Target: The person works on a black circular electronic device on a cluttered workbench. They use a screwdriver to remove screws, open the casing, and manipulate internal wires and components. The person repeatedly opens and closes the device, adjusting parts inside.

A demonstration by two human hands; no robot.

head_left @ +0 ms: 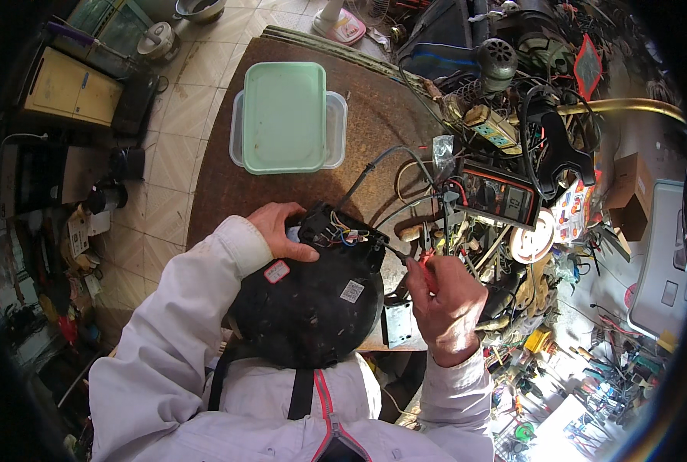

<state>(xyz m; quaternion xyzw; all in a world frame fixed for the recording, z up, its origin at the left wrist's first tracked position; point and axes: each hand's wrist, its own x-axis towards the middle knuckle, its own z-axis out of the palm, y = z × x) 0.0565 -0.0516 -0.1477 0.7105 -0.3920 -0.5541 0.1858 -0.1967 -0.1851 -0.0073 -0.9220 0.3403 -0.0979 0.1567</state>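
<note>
A black round appliance housing lies upside down at the table's near edge, against my lap. Its wiring compartment is uncovered, with coloured wires and connectors inside. My left hand grips the housing's upper left rim, thumb on top and fingers over the far side. In my right hand is a screwdriver with a red handle. Its dark shaft slants toward the compartment's right corner; whether the tip sits in a screw is too small to tell. A small metal cover plate rests beside the housing.
On the rusty table stands a plastic box with a green lid. A multimeter lies at the right, near a power strip. Cables cross behind the housing. Tools and parts crowd the right side, beside a cardboard box.
</note>
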